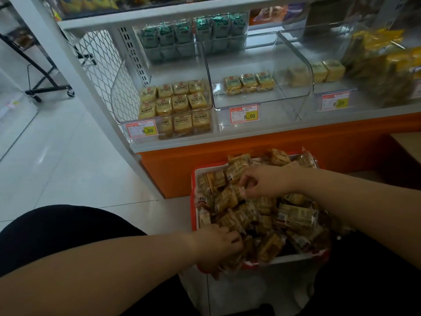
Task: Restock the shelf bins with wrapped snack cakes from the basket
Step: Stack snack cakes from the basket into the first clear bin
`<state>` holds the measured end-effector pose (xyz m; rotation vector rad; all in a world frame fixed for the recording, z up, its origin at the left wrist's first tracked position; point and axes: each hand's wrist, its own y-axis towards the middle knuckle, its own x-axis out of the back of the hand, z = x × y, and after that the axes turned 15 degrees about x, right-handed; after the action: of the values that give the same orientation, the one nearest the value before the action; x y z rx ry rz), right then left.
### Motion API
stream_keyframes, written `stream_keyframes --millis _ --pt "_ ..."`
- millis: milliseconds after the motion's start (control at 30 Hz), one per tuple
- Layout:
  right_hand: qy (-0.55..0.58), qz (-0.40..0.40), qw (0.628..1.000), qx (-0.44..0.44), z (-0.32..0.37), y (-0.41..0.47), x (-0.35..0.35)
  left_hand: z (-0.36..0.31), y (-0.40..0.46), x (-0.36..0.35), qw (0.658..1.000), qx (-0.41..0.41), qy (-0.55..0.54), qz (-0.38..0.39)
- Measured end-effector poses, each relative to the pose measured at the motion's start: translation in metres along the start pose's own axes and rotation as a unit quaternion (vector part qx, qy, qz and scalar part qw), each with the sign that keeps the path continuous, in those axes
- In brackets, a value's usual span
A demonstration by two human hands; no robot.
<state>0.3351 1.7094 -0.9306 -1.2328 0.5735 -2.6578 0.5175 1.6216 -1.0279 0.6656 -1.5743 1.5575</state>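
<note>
A red-rimmed basket [194, 179] on the floor is heaped with wrapped snack cakes [293, 218]. My left hand [218, 246] is down at the basket's near left corner, its fingers closed among the wrappers. My right hand [265, 181] hovers over the far part of the pile, fingertips pinching at a cake's wrapper. On the shelf above, the left clear bin [206, 71] holds several rows of yellow cakes [180, 102]. The middle clear bin [293, 96] holds three cakes [249, 83] at its back.
A third bin to the right holds three pale cakes [316, 73] and bagged yellow snacks [385, 65]. Price tags [244, 114] hang on the bin fronts. Green packets [193, 34] stand behind. An orange shelf base [250, 151] is behind the basket. A black trolley frame [47, 87] stands at left.
</note>
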Motion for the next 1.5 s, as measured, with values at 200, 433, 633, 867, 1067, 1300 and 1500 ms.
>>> stream_keyframes --millis 200,433,633,867,1067,1300,1500 --pt "-0.011 0.029 0.999 -0.010 0.004 -0.003 0.005 0.026 0.014 0.026 0.941 0.080 -0.317 0.087" --pt "0.197 -0.043 0.979 -0.001 0.012 -0.010 0.035 0.094 -0.012 0.078 0.738 0.128 -0.662 0.036" --pt "0.305 -0.144 0.940 0.058 0.019 -0.010 0.053 0.103 -0.028 0.109 0.594 0.076 -0.800 -0.034" --pt "0.514 -0.333 0.788 0.065 0.027 0.011 0.058 0.112 -0.036 0.124 0.537 0.163 -0.820 -0.116" --pt "0.525 -0.357 0.766 0.100 0.031 0.017 0.062 0.109 -0.039 0.133 0.415 0.141 -0.883 -0.167" --pt "0.532 -0.348 0.765 0.108 0.047 0.042 0.056 0.120 -0.041 0.145 0.234 0.118 -0.930 -0.256" --pt "0.532 -0.319 0.776 0.109 0.050 0.054 0.070 0.154 -0.058 0.164 0.299 0.183 -0.882 -0.315"
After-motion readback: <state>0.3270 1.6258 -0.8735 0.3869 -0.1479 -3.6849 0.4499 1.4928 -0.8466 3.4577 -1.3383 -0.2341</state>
